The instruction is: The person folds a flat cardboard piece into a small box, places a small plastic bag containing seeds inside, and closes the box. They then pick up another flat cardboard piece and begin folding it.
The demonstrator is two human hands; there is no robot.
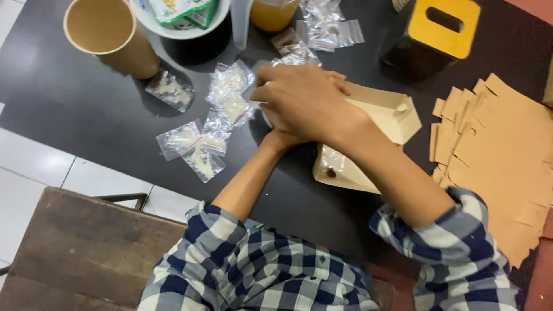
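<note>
The person's right hand is lying over the left hand, both pressing on the beige paper pouch at the middle of the dark desk. Whether the fingers are pinching it cannot be told. Working well probably means holding the mouth flat. The pouch is lying tilted, its window showing something brown. Small clear sachets are scattered at nine o'clock; a paper cup is standing farther, at ten.

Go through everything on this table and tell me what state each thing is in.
Paper cup: upright, empty.
Small zip bags: sealed, lying flat, pale contents.
Kraft pouch: lying flat, under both hands.
Kraft pouch stack: flat, fanned.
Right hand: covers the left hand.
</note>
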